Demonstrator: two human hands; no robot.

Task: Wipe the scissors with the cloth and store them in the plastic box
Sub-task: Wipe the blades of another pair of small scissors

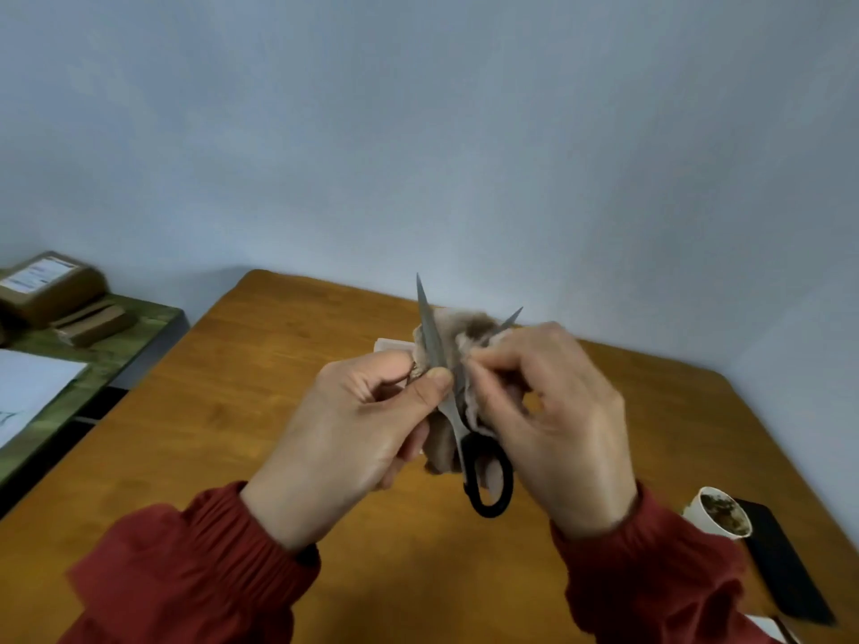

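Note:
The scissors (432,337) have black handle loops and grey blades spread apart, tips pointing up and away from me. I hold them above the middle of the wooden table (232,411). My left hand (353,439) pinches one blade between thumb and fingers. My right hand (553,420) grips the pinkish-beige cloth (474,332), bunched between the blades and against the right one. A pale corner (388,344) of something shows behind my left hand; I cannot tell whether it is the plastic box.
A white paper cup (720,513) with brown residue lies by a black flat object (781,569) at the table's right edge. To the left a lower green surface (116,360) carries brown parcels (51,290) and a white sheet (28,392). A pale wall stands behind.

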